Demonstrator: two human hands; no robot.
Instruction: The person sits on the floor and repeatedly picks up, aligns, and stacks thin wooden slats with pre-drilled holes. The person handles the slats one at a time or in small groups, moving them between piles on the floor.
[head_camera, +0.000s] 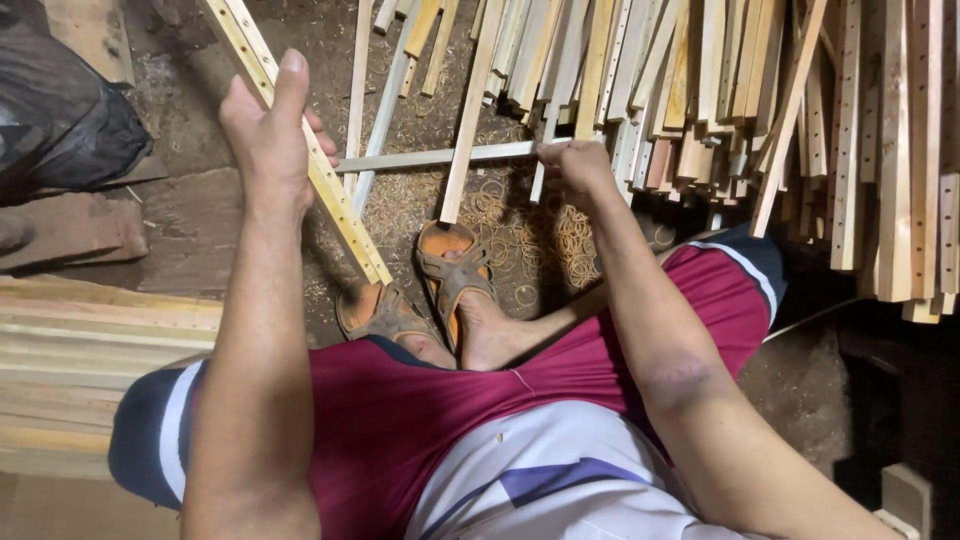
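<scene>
My left hand (268, 130) grips a long pale wooden slat (340, 205) with small holes along it; the slat runs diagonally from the top left down to its end by my sandalled left foot. My right hand (577, 168) is closed on the end of a thinner whitish strip (430, 158) that lies almost level and crosses behind the slat. I am seated, and both feet in orange sandals (450, 265) rest on the dirt floor between my arms.
A big heap of wooden slats (800, 110) fills the top right. Stacked planks (80, 350) lie at the left, beside a dark plastic bag (60, 110). Rubber bands and sawdust (540, 230) litter the ground by my feet.
</scene>
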